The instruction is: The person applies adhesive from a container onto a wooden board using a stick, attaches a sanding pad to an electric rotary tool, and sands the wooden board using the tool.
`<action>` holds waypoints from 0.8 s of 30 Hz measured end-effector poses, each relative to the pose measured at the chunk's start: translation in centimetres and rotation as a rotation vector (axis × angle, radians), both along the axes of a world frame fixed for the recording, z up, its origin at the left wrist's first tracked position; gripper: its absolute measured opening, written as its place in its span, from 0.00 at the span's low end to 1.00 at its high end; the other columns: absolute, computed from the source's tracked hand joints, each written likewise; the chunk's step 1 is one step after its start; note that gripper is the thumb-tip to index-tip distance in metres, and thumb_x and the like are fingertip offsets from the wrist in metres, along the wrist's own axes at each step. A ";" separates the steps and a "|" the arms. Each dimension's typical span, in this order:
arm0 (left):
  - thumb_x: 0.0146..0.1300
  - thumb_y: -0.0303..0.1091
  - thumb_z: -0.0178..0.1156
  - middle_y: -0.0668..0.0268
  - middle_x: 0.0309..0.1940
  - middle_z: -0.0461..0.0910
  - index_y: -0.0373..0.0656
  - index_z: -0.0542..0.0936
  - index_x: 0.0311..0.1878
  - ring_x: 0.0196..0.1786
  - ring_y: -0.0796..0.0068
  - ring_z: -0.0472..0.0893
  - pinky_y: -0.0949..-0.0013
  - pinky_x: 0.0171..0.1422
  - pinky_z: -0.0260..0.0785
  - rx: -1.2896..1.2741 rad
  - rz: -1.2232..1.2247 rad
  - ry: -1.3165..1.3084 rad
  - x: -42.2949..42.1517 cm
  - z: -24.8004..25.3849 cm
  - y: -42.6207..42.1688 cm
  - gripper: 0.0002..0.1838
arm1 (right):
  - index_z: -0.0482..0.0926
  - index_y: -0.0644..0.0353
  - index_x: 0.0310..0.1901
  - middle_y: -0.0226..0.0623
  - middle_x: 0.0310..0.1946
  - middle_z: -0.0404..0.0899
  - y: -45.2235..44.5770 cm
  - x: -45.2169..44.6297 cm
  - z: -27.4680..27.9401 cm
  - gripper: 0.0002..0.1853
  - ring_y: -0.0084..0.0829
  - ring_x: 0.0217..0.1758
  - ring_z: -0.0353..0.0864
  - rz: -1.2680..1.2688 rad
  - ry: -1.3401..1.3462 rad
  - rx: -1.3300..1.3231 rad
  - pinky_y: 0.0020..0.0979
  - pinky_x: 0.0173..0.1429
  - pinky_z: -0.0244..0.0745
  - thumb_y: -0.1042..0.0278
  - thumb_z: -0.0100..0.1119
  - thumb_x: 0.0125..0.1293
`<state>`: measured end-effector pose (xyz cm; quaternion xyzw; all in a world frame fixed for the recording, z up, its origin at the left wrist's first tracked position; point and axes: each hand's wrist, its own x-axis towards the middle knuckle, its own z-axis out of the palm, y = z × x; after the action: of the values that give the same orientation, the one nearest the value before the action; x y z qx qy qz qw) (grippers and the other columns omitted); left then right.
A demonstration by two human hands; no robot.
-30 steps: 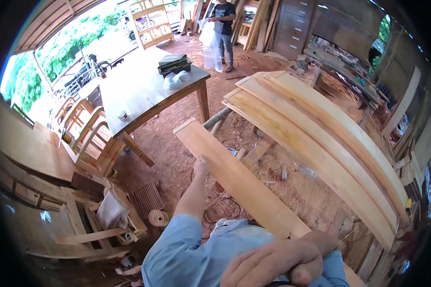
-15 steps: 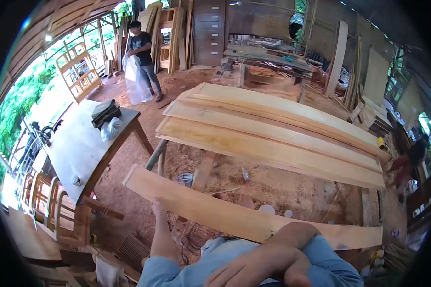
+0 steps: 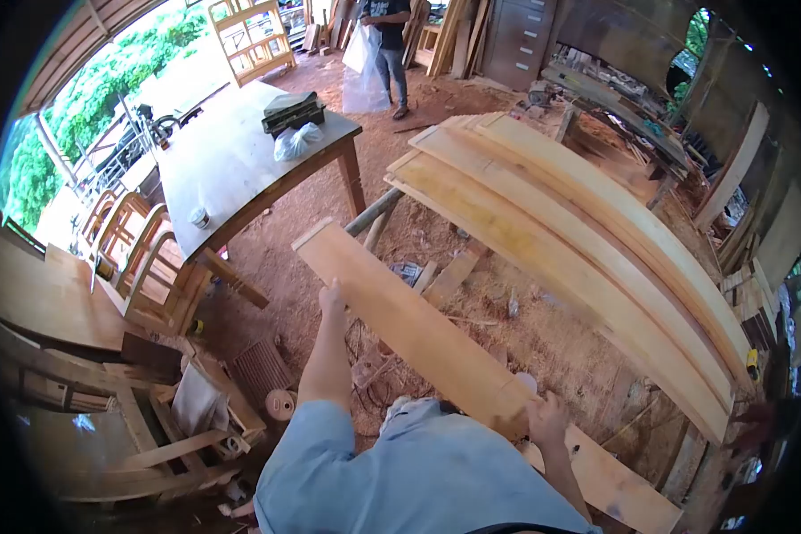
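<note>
A long, light wooden plank runs diagonally in front of me, from upper left to lower right. My left hand is closed on its near edge, close to the far-left end. Farther down the plank, my right hand is bent round the far edge, its fingers partly hidden. A dark patch marks the wood beside that hand. Beyond lie several more long planks, side by side and partly overlapping on supports.
Left of the planks stands a table with a dark case, a plastic bag and a small can. Chair frames stand beside it. A person holds clear plastic sheeting at the back. Wood shavings cover the ground.
My view has tilted down and turned. My right hand has gone from in front of my body to the plank's far edge. My left hand stays on the plank.
</note>
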<state>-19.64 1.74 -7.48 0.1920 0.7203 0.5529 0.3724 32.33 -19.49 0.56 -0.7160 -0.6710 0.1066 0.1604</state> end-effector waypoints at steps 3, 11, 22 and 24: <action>0.70 0.49 0.50 0.52 0.39 0.84 0.29 0.79 0.51 0.40 0.57 0.85 0.55 0.38 0.78 -0.139 0.099 -0.044 -1.1 -4.4 2.5 0.27 | 0.78 0.64 0.48 0.51 0.47 0.79 -2.2 4.9 -6.0 0.20 0.53 0.53 0.76 -0.171 -0.056 0.045 0.54 0.65 0.61 0.54 0.54 0.65; 0.72 0.52 0.48 0.53 0.40 0.84 0.28 0.78 0.53 0.46 0.58 0.84 0.61 0.47 0.77 -0.094 0.107 -0.055 1.7 -1.3 0.4 0.30 | 0.82 0.63 0.29 0.47 0.31 0.82 -2.6 9.8 -8.2 0.20 0.51 0.40 0.78 -0.282 -0.038 0.114 0.54 0.50 0.66 0.55 0.50 0.68; 0.70 0.49 0.49 0.44 0.67 0.67 0.31 0.82 0.51 0.72 0.47 0.63 0.50 0.75 0.54 -0.358 -0.254 0.851 6.6 2.2 -6.3 0.27 | 0.79 0.63 0.49 0.55 0.48 0.79 -3.7 13.6 -8.3 0.22 0.56 0.55 0.73 -0.298 -0.296 -0.049 0.54 0.63 0.63 0.52 0.48 0.70; 0.70 0.48 0.49 0.44 0.72 0.60 0.33 0.83 0.50 0.77 0.48 0.56 0.45 0.78 0.48 -0.211 -0.181 1.251 6.3 2.5 -5.8 0.26 | 0.77 0.63 0.54 0.55 0.52 0.77 -2.5 8.3 -6.8 0.23 0.57 0.59 0.71 -0.310 -0.279 0.003 0.54 0.65 0.62 0.51 0.48 0.71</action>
<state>-13.32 -4.06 -4.98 0.5008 0.8330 0.2286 -0.0563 40.67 -22.01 -6.23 -0.8182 -0.5688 -0.0206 0.0814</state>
